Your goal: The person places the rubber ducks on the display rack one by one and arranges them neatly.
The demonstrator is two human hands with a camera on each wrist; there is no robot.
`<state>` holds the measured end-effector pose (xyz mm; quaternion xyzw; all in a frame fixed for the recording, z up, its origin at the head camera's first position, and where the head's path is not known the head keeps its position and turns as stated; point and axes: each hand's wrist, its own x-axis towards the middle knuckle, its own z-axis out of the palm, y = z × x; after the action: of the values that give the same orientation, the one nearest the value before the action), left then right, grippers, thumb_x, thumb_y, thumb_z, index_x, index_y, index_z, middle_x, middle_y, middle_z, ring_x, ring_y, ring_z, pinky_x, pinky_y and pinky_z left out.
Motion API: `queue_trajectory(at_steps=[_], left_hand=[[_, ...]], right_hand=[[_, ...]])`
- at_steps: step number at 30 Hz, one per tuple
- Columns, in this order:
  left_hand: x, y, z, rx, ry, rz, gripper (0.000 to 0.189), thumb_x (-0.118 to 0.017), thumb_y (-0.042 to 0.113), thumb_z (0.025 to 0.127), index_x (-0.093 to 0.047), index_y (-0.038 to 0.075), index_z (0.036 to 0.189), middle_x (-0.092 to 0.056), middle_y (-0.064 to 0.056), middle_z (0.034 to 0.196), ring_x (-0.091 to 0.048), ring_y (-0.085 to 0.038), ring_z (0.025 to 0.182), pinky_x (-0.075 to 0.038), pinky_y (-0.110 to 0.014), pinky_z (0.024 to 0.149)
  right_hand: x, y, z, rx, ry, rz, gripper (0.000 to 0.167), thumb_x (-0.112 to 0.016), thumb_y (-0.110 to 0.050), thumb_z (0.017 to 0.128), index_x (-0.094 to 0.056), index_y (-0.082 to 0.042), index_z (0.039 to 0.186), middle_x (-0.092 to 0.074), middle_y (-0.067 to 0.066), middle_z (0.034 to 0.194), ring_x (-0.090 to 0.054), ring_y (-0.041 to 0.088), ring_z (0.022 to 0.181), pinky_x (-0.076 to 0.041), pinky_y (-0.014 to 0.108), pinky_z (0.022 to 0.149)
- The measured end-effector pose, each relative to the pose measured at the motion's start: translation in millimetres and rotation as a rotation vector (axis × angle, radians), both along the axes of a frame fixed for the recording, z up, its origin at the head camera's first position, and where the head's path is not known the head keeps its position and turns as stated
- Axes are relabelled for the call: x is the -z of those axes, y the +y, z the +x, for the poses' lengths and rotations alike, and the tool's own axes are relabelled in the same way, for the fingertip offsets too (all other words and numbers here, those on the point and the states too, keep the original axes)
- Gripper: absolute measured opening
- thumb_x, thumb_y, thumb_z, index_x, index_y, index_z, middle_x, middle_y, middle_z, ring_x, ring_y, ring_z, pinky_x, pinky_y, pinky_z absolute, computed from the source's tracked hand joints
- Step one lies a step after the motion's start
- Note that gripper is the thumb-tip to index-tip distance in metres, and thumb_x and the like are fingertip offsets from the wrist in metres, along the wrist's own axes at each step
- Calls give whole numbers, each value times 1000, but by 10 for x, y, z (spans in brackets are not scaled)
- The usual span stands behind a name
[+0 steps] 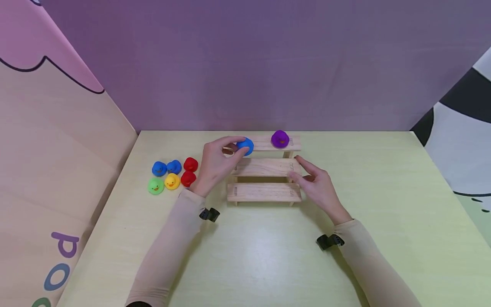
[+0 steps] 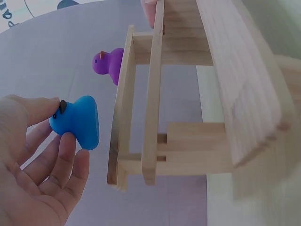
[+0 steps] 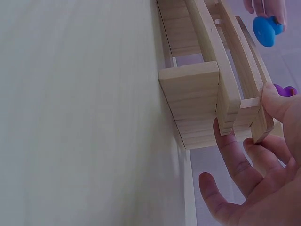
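Between thumb and fingers, my left hand (image 1: 220, 161) pinches a blue rubber duck (image 2: 77, 121) above the left end of the top step of a three-step wooden stand (image 1: 264, 192). The left wrist view shows a gap between this duck and the step. A purple rubber duck (image 1: 280, 139) sits toward the right end of the top step. At the stand's right side, my right hand (image 1: 320, 187) grips the end of a step, with the thumb (image 3: 275, 101) on top and fingers (image 3: 235, 160) around the edge and underneath.
Left of the stand, several rubber ducks stand grouped on the table (image 1: 253, 260): two blue ones (image 1: 159, 169), two red ones (image 1: 190, 164), a yellow one (image 1: 172, 181) and a green one (image 1: 156, 186). A purple backdrop (image 1: 268, 64) rises behind the table.
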<state>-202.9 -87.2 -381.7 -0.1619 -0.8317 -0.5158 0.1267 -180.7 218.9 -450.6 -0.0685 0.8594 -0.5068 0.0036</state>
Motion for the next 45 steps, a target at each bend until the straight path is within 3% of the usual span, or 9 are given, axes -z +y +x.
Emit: queue_trajectory(at_steps=[6,15,29,45], left_hand=[[-15,103,-58,19,8,33,34,-79,23,98,-78,12,129,-80,-5,111,-73,-20,98,-64,-36,88],[-16,237,-157,12,-23,29,33,-80,24,97,-79,13,128,-79,-4,112,-71,-18,97,-63,-31,87],[7,387,-287,10,-48,-34,32,-78,25,99,-78,14,129,-78,-6,106,-77,-19,90,-63,-31,83],[-19,468,-360,35,-69,-52,32,-76,25,101,-77,15,131,-79,-7,110,-79,-21,95,-64,-31,83]], right_hand=[[-8,-5,10,3,12,6,68,-72,-37,104,-46,-13,162,-44,14,167,-78,30,102,-57,19,73],[-56,-16,35,-2,6,1,68,-71,-34,104,-44,-14,163,-42,15,168,-76,41,106,-56,17,71],[-59,-18,53,1,-3,0,69,-72,-35,104,-44,-16,163,-42,13,169,-76,42,108,-56,16,74],[-59,-23,44,-4,5,-2,68,-71,-35,104,-44,-15,164,-42,14,169,-75,42,108,-56,17,73]])
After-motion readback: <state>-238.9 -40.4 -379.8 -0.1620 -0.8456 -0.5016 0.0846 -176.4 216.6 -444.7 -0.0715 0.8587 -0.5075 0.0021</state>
